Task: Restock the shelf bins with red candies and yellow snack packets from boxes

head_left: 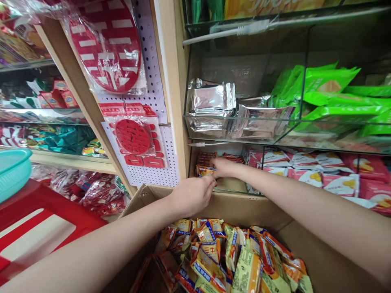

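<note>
Left hand (195,193), right hand (225,167): grips curled, contents cannot be told | shelved packets (202,170) just beside | risk: packets could be knocked into carton (250,207) by crowded hands

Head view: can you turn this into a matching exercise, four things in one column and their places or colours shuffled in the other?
Column one
1. Left hand
2. Box
3. Silver packets
4. Basin

Column two
A. Teal, at the picture's left edge
B. Beside the right hand
C. On the shelf, left of the green packets
D. Brown cardboard, with orange-and-yellow packets inside

Right pairs: 1-B, 2-D, 3-C, 4-A
</note>
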Demonstrator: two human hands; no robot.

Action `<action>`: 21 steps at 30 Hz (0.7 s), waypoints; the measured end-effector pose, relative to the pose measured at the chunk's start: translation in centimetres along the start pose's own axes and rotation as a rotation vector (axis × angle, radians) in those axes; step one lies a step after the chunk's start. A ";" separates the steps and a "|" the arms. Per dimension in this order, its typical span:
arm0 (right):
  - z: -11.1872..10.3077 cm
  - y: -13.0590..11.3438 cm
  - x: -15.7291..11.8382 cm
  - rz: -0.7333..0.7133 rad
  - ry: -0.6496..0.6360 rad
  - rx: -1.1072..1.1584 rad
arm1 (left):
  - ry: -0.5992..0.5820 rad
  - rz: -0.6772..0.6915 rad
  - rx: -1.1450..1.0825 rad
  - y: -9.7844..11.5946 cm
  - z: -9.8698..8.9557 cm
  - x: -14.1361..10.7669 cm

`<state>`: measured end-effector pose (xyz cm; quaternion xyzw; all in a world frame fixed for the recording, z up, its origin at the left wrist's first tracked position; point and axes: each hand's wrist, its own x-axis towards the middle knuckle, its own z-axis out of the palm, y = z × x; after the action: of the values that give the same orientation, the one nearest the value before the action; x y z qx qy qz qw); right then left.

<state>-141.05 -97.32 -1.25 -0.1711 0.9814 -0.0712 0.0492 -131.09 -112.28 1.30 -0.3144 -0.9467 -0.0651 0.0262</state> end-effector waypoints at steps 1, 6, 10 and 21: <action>0.1 -0.5 0.3 -0.007 0.005 -0.033 | 0.003 0.005 0.003 -0.2 0.0 0.1; 0.6 -1.6 0.8 0.037 0.008 -0.143 | -0.010 0.015 -0.035 -0.8 0.2 0.4; 0.9 -1.6 0.8 0.074 0.023 -0.170 | -0.033 0.025 -0.078 -1.1 0.1 0.6; -0.3 0.0 0.6 0.210 0.132 -0.102 | -0.051 0.062 -0.113 -1.3 0.0 0.7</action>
<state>-141.69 -97.46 -1.04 -0.0647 0.9974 -0.0266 -0.0172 -132.45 -112.92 1.23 -0.3461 -0.9317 -0.1096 -0.0137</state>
